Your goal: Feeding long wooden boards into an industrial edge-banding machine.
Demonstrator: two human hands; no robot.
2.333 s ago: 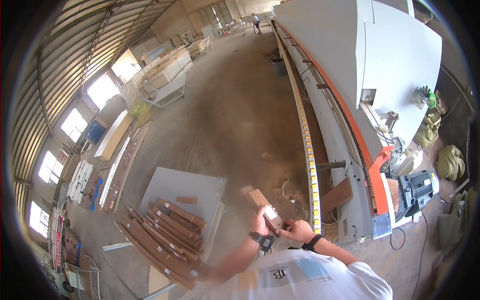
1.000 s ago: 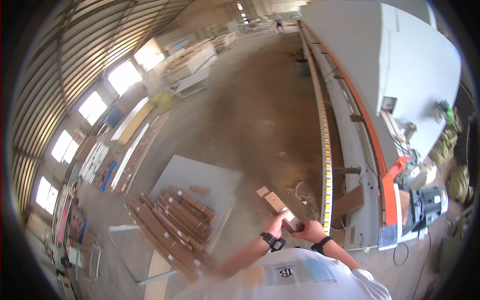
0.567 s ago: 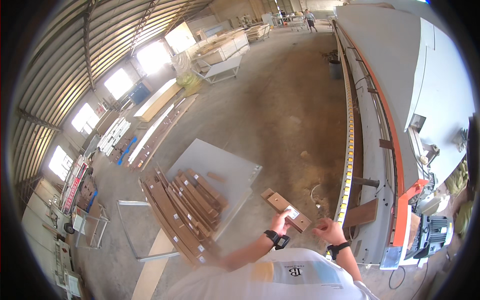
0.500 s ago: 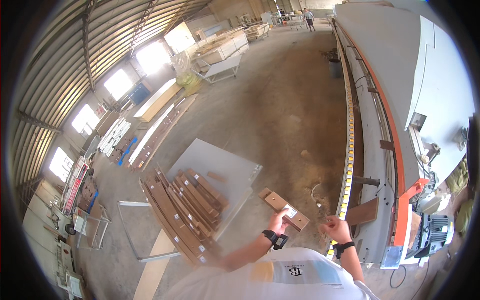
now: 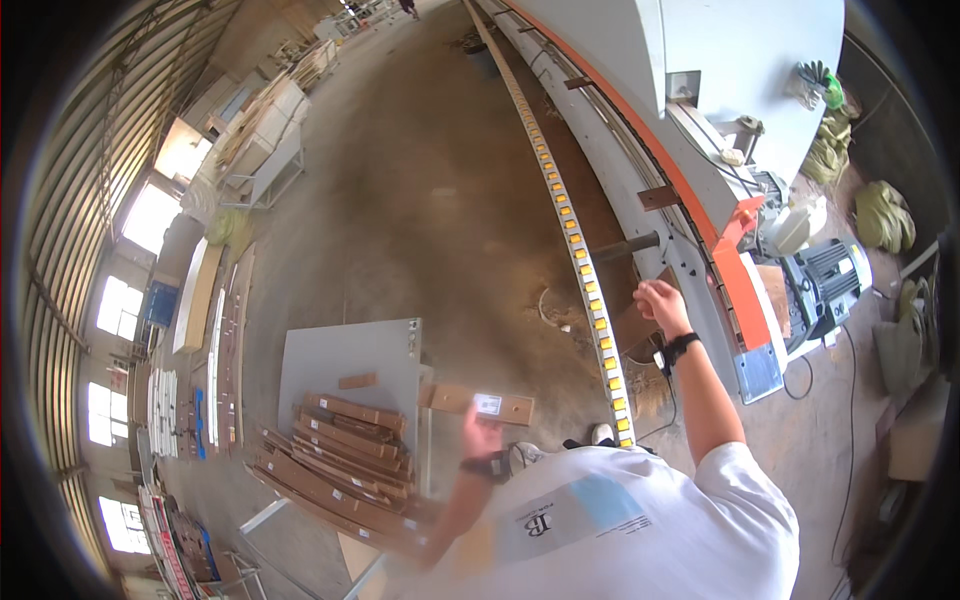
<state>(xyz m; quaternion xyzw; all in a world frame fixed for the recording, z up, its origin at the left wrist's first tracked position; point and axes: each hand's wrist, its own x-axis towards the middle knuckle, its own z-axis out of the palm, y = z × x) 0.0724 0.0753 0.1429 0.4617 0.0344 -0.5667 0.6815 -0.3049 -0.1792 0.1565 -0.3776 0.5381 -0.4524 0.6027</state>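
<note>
My left hand [image 5: 482,436], blurred by motion, grips a short brown wooden board [image 5: 450,397] with a white label and holes in its face. It is held over the floor, just right of a grey tabletop [image 5: 345,347] where several brown wooden strips [image 5: 355,445] lie stacked, many labelled. My right hand [image 5: 662,306] is raised beside the long machine [image 5: 690,290], its fingers curled together. Whether they hold anything small cannot be made out. A brown panel [image 5: 636,328] at the machine's side is partly hidden behind that hand.
A rail with yellow blocks [image 5: 570,225] runs along the machine's near side. An electric motor [image 5: 830,285] and loose cables stand at the right. Timber stacks [image 5: 265,125] and long boards [image 5: 200,300] lie along the left wall. A small brown offcut [image 5: 357,381] rests on the tabletop.
My view has swung right, shifting the scene leftward. My left hand has carried the board left toward the stacked strips. My right arm has stretched forward along the machine, fingers still curled.
</note>
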